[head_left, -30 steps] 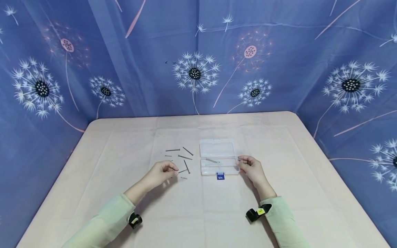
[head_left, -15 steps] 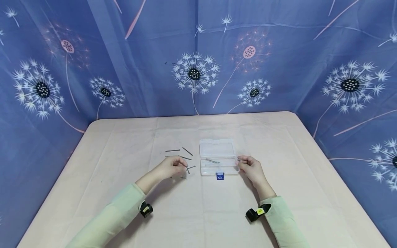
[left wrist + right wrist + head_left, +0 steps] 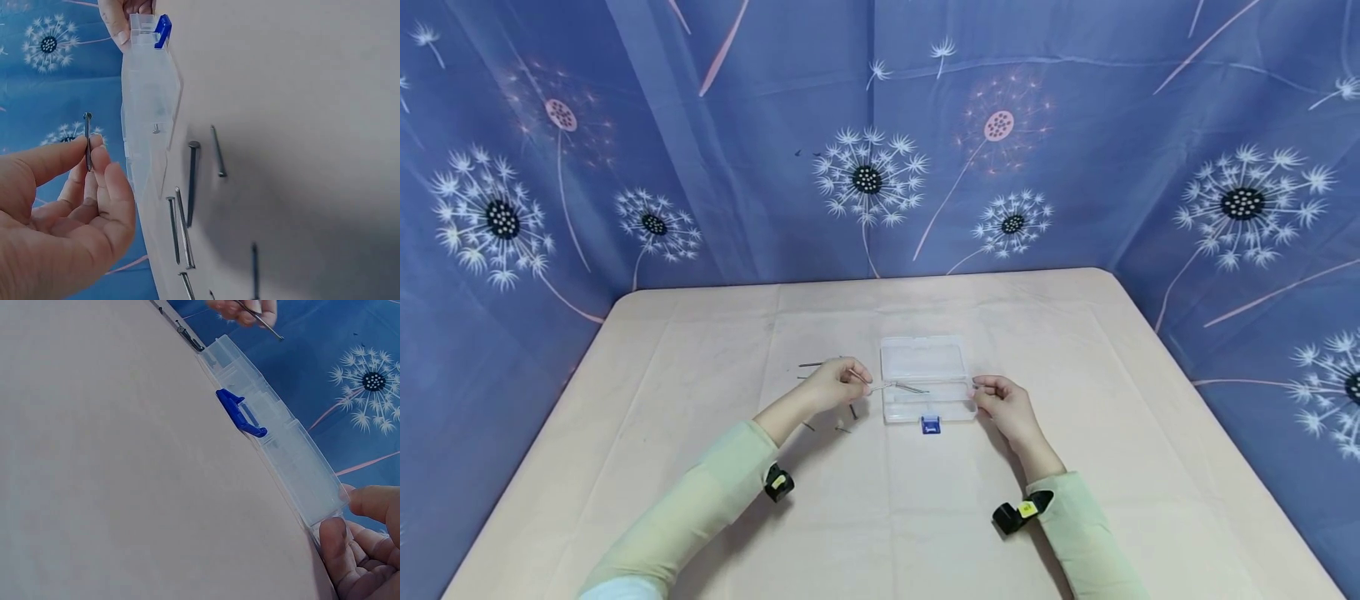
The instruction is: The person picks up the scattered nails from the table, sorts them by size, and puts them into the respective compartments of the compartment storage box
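Observation:
My left hand (image 3: 833,385) pinches a nail (image 3: 87,134) between thumb and fingertips. In the head view it is at the left edge of a clear plastic box (image 3: 891,408), and the nail's end reaches over the rim. The box lies with its lid (image 3: 923,360) folded back and its blue latch (image 3: 931,425) facing me. Inside, near the hinge side, lie nails (image 3: 913,389). At the box's right end, my right hand (image 3: 1011,412) grips the corner between thumb and fingers (image 3: 333,540).
Several loose nails lie on the pale tablecloth (image 3: 880,517) left of the box, such as a long nail (image 3: 192,181) and a shorter nail (image 3: 218,152). The left hand covers part of them in the head view. A blue dandelion-print curtain (image 3: 737,167) stands behind the table.
My left hand has risen from the scattered nails and moved right and away from me to the box, carrying a nail. The right hand has stayed at the box's end.

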The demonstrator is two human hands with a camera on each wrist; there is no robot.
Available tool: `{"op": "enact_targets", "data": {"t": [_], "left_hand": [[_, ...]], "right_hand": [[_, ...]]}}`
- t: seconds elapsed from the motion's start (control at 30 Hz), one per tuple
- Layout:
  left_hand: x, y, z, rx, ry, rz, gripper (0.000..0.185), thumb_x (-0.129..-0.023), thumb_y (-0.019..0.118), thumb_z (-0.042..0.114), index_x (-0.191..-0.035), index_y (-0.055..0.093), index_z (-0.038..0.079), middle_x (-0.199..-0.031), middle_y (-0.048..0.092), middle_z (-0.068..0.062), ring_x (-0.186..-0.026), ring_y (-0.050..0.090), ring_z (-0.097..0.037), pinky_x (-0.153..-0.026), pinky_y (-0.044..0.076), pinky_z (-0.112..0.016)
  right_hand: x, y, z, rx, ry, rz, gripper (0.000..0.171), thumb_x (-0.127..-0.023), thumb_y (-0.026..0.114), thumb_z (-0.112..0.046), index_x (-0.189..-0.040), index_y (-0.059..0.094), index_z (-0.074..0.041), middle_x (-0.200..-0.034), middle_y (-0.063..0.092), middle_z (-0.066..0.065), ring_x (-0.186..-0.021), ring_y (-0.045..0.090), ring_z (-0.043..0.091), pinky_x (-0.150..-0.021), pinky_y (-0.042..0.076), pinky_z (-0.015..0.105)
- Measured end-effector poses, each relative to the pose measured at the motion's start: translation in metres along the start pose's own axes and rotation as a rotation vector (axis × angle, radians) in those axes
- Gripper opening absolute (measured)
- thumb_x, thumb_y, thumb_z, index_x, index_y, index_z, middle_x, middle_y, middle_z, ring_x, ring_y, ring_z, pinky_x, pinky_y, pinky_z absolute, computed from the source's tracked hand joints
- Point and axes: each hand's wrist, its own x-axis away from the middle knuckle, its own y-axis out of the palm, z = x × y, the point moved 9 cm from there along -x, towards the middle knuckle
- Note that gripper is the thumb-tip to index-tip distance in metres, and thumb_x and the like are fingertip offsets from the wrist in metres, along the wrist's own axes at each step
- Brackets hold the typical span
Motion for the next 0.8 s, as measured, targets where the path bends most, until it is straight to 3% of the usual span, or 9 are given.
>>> {"op": "enact_targets", "data": {"t": [0.33,0.8], "left_hand": [[-0.022,0.013,0.02,-0.007,0.04,-0.014,0.015,-0.087,0.061,0.003,-0.101,0.06,-0.003,-0.084,0.063,-0.008,-0.075,0.058,-0.016,-0.068,0.051,-0.025],[-0.043,0.033,0.034,-0.13,0.117,-0.025,0.01,-0.087,0.062,0.003,-0.095,0.061,-0.002,-0.089,0.065,-0.01,-0.08,0.058,-0.014,-0.069,0.05,-0.022]], "right_hand": [[0.001,-0.001,-0.001,-0.014,-0.003,0.003,0.032,-0.088,0.06,-0.004,-0.118,0.056,0.008,-0.086,0.057,-0.001,-0.072,0.053,0.003,-0.063,0.049,0.014],[0.0,-0.002,-0.001,-0.01,-0.006,0.026,0.031,-0.087,0.061,-0.002,-0.116,0.057,0.009,-0.086,0.058,0.001,-0.071,0.052,0.004,-0.061,0.048,0.014]]}}
